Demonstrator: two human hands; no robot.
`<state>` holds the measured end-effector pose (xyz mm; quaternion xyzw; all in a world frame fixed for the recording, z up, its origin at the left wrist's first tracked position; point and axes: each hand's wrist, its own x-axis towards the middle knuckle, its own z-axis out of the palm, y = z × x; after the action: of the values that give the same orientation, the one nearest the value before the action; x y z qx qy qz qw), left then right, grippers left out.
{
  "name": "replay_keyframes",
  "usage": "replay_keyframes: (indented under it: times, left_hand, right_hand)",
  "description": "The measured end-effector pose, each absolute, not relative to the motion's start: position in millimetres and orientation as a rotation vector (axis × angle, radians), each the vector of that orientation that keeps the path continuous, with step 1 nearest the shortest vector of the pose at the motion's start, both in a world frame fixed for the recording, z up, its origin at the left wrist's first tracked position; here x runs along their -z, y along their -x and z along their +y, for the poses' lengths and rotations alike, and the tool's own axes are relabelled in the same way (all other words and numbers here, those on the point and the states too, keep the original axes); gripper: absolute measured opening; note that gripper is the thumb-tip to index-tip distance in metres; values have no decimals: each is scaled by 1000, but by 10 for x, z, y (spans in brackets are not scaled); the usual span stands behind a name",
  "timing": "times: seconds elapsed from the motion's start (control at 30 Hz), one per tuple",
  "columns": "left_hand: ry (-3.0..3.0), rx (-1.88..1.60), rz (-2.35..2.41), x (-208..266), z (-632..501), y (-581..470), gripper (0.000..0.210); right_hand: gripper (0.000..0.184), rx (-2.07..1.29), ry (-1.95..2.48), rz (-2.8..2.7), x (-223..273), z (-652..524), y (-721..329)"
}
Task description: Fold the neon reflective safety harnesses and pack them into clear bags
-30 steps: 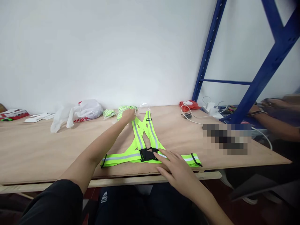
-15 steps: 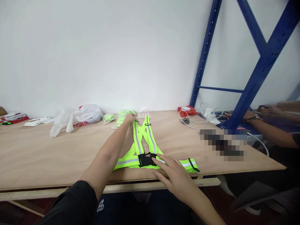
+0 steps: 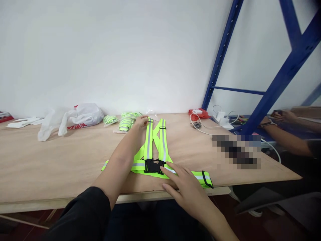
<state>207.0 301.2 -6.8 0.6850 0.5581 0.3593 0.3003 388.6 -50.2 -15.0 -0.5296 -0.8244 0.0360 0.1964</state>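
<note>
A bright yellow-green reflective vest lies on the wooden table, close to the front edge. Its left shoulder strap was leaning a moment ago, and now it is straighter, with a bigger gap between it and the right shoulder strap. I think this makes the vest look flatter and more even. The left hand is at the top of the vest, with its fingers bent and near each other by the left strap's black slider; I can't tell if they pinch the strap. The right hand has its fingers spread wide at the bottom of the vest, over the belt and the right side of the black buckle. The left arm covers some of the belt, and the right hand hides another bit. To the left of the vest's top are a big striped bundle, a small striped bundle and, farther off, a white plastic bag. To the right of the vest are a red pouch with a white cable, a blurred-out patch, a blue metal frame and another person's arm.
</note>
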Motion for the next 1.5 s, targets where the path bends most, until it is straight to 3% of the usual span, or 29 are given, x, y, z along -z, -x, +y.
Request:
replay_keyframes:
  times: [0.23,0.33,0.43,0.73,0.97,1.13,1.37,1.5]
  left_hand:
    - [-2032,-749,1664,95,3028,-2111,36]
    - [-2221,-590,1656,-5,2958,-2127,26]
    - [-2376,-389,1543,-179,2822,-2134,18]
    - [-2575,-154,1100,-732,1533,-1241,29]
    - [-2318,-454,1245,-401,243,-260,60]
    - [-2197,-661,1266,-171,68,-146,46]
    - [-2083,-800,1174,-41,115,-163,43]
    - [-1998,-890,1157,28,111,-143,48]
  right_hand:
    - [45,-155,1451,-2302,149,-469,-3967]
    - [45,-174,1463,-2301,159,-457,-3980]
    - [44,-181,1458,-2309,150,-450,-3987]
    - [45,-275,1430,-2300,167,-384,-4064]
    - [36,-367,1370,-2300,81,-215,-4153]
    - [29,-149,1388,-2238,21,-169,-4014]
    - [44,-145,1261,-2291,59,-120,-3614]
    - [37,-119,1287,-2318,147,-93,-3538]
